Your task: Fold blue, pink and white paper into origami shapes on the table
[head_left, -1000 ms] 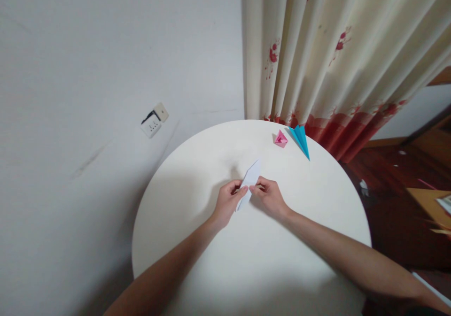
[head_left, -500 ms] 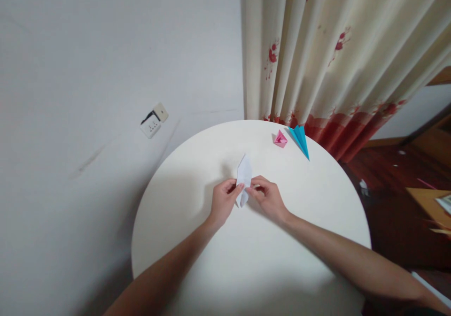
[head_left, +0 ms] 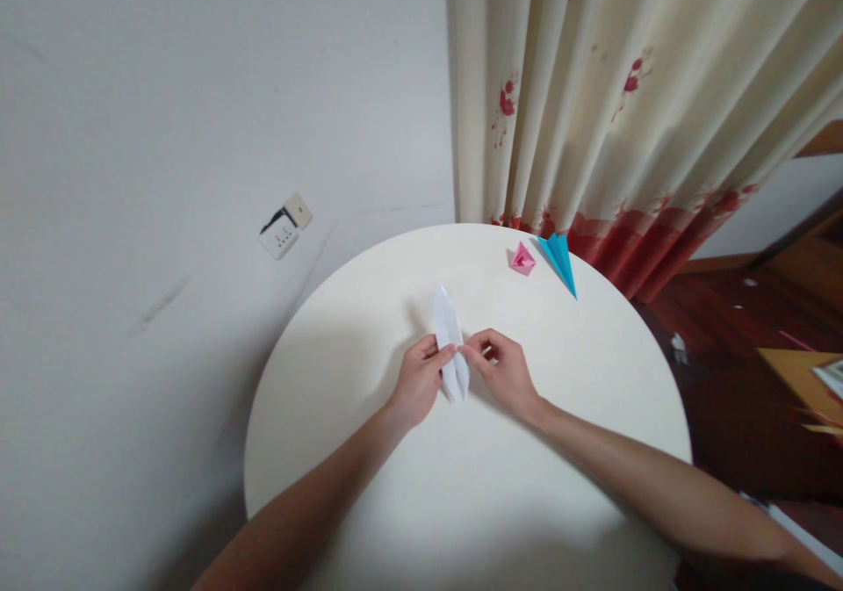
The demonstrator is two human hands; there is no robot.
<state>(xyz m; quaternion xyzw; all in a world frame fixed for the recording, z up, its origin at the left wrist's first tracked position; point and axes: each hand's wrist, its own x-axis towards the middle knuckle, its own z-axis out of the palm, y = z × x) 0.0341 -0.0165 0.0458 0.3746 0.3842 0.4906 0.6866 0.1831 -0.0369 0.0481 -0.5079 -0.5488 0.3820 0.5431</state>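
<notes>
A white folded paper piece (head_left: pixel 449 336), long and pointed at both ends, is held just above the round white table (head_left: pixel 369 310). My left hand (head_left: pixel 420 380) pinches its left side near the middle. My right hand (head_left: pixel 501 373) pinches its right edge with thumb and forefinger. The paper's far tip points away from me and its near end shows two flaps between my hands.
A small pink folded paper figure (head_left: pixel 522 260) and a blue pointed paper figure (head_left: pixel 559 261) lie at the table's far right edge. A cream curtain with red flowers (head_left: pixel 593 99) hangs behind. A wall socket (head_left: pixel 284 227) sits on the white wall to the left.
The white paper has turned counter-clockwise in my hands, from leaning right to pointing nearly straight away from me, and both hands shifted slightly left.
</notes>
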